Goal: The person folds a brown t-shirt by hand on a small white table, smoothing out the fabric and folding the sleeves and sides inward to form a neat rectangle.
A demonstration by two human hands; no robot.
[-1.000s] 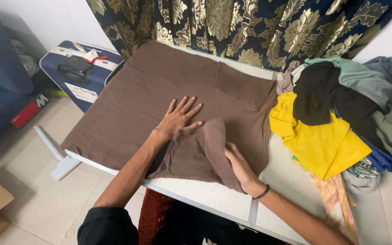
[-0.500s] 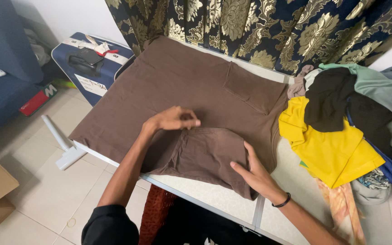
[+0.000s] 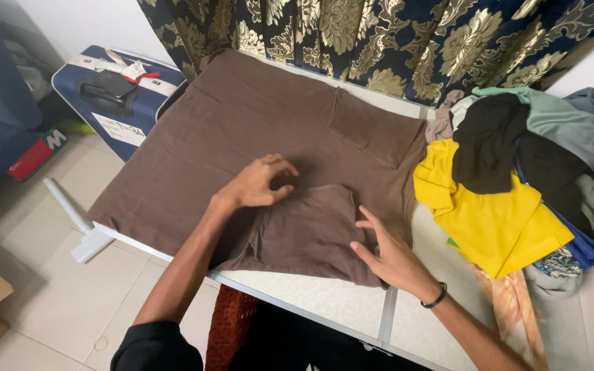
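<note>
— Item one: what lies under your hands?

— A brown shirt (image 3: pixel 242 130), spread flat over most of the white table (image 3: pixel 311 306). Its sleeve (image 3: pixel 307 230) is folded in over the near part of the cloth, close to the table's front edge.

— Left hand?

— My left hand (image 3: pixel 259 182) hovers at the sleeve's upper left corner, fingers curled loosely downward, thumb near the fabric. It grips nothing that I can see.

— Right hand?

— My right hand (image 3: pixel 393 254) sits at the sleeve's right edge, fingers spread and lifted, palm low over the cloth. A black band (image 3: pixel 438 299) is on that wrist.

— Other entries?

— A pile of clothes (image 3: pixel 531 172) to the right: yellow shirt (image 3: pixel 489 220) in front, black and green pieces on top. Patterned dark curtain (image 3: pixel 379 34) behind the table. Blue suitcase (image 3: pixel 111 96) on the floor to the left.
</note>
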